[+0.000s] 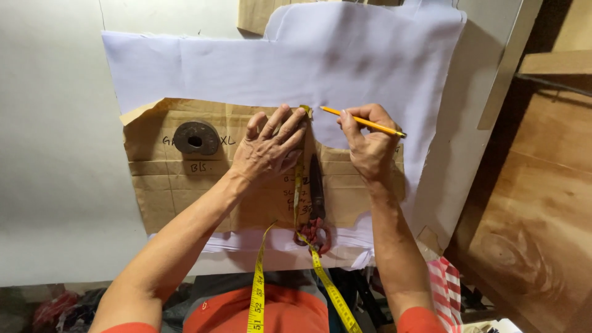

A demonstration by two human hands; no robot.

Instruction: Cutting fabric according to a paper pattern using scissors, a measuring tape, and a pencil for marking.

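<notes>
Left hand [268, 148] flat, pinning paper pattern [166, 191]; right hand [368, 142] gripping pencil [364, 122], tip seemingly on cloth [277, 61].

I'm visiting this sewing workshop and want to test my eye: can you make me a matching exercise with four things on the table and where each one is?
Things:
1. pencil
2. round metal weight
3. scissors
4. tape measure

Places:
A. lying on the brown paper pattern, between the two forearms
B. held in the right hand, tip over the white fabric
C. pinned under the left hand at its upper end, hanging off the near table edge
D. resting on the pattern's left part, away from both hands

Pairs: 1-B, 2-D, 3-A, 4-C
</notes>
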